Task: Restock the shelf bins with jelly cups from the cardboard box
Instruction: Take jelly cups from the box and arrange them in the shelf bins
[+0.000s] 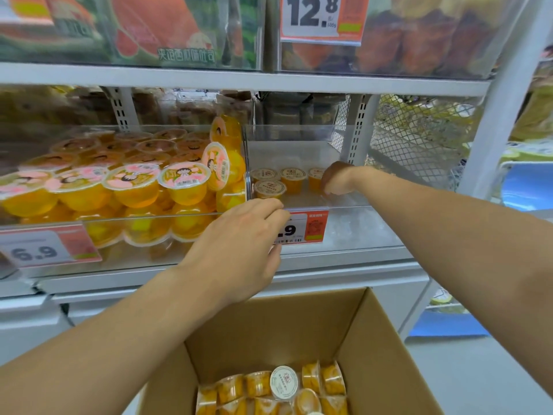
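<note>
Right hand [336, 178] is reaching into the clear bin [344, 202], fingers curled beside a jelly cup [315, 178], grip unclear; left hand [239, 241] is hovering relaxed, empty, above the cardboard box [386, 339].

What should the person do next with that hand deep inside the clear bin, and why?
Probably draw the right hand back to the cardboard box for more. The clear bin holds only four jelly cups at its back left, and the box shows many.
</note>
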